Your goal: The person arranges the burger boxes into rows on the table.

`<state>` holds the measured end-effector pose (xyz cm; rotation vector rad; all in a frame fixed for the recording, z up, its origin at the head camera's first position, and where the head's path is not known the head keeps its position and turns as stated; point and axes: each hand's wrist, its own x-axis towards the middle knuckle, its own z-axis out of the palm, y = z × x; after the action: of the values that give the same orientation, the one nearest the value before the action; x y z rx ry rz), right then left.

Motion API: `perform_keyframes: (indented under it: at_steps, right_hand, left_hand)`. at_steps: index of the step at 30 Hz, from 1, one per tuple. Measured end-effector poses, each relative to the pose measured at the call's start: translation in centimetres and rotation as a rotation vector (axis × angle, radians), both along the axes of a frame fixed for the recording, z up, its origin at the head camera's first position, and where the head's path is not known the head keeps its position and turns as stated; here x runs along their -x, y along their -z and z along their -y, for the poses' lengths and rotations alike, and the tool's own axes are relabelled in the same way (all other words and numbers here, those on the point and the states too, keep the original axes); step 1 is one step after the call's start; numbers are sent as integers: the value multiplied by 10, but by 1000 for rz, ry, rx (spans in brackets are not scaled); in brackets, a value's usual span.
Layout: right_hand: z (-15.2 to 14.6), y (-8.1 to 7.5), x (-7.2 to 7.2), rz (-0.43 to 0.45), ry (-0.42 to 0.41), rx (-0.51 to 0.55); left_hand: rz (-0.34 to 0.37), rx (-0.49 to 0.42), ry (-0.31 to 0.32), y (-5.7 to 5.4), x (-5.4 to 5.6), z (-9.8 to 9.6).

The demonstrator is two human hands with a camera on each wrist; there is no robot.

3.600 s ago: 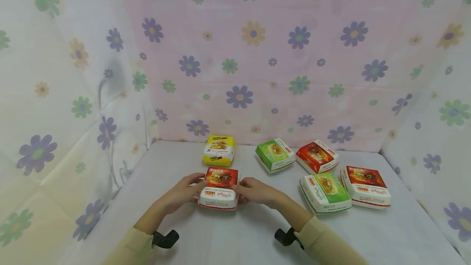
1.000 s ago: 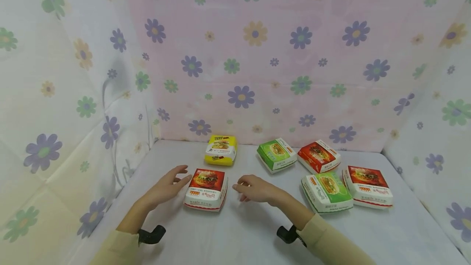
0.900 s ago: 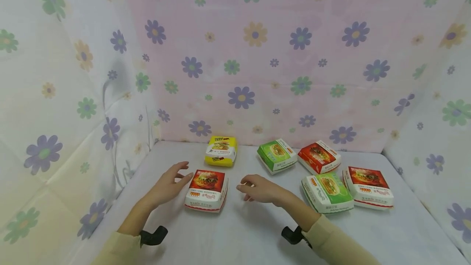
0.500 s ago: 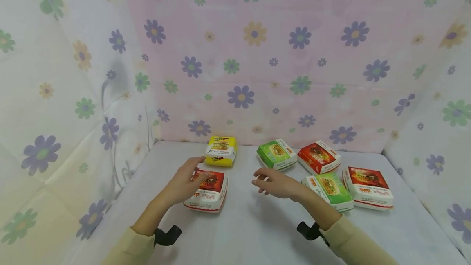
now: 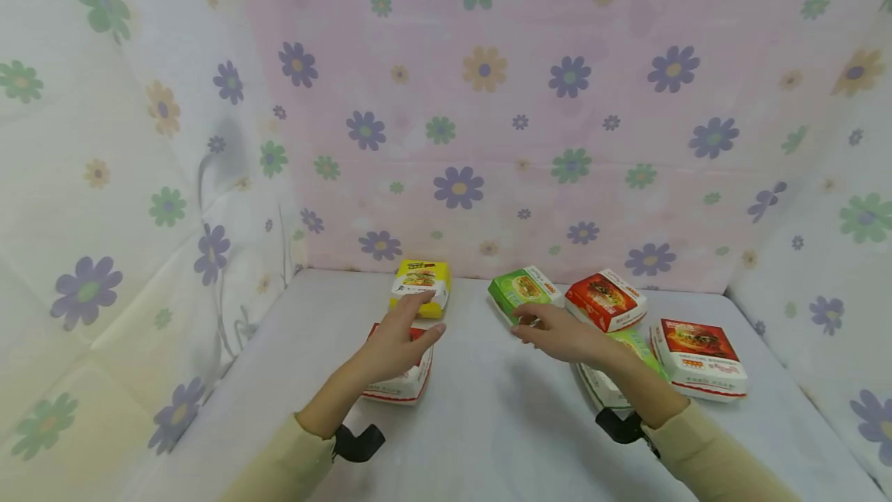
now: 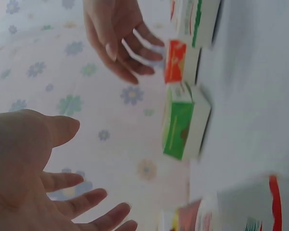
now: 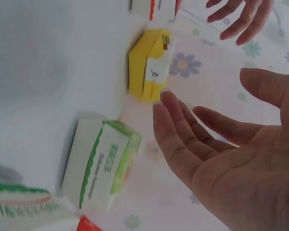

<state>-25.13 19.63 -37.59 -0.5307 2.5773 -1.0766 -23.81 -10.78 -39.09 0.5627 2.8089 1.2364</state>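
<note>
My left hand hovers over the near red-and-white burger box, hiding much of its top; its fingers are spread and hold nothing. Just beyond those fingertips stands the yellow burger box. My right hand is raised with relaxed fingers and grasps nothing. In the head view it overlaps the front corner of the back green burger box, and its wrist partly covers the front green burger box. The right wrist view has the palm facing in, away from the boxes.
A red burger box sits at the back right, and another red-and-white one lies right of the front green box. Flowered cloth walls in the white table at the back and sides.
Earlier both hands gripped the near red-and-white box; it was shifted left and let go. Since then both hands have lifted and moved right, the right one towards the green boxes.
</note>
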Motion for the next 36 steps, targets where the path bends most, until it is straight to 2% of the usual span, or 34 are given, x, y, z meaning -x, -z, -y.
perform_keyframes:
  at_steps: [6, 10, 16, 22, 26, 29, 36]
  right_hand:
    - [-16, -9, 5, -39, 16, -38]
    - [-24, -14, 9, -59, 22, -61]
    - [-40, -18, 18, -62, 53, -69]
    - [-57, -14, 39, -42, 78, -46]
    - [-62, -16, 55, -30, 97, -63]
    - [-63, -19, 66, -5, 112, -66]
    - [-63, -25, 82, 95, 133, -24]
  left_hand:
    - [47, -41, 13, 2, 4, -25]
    - [74, -75, -4, 5, 10, -37]
    - [152, -140, -24, 9, 15, -55]
    - [212, -188, -38, 16, 21, -75]
    - [281, -249, -50, 20, 26, -89]
    - [351, -290, -67, 22, 31, -99]
    - [416, -318, -132, 29, 40, -118]
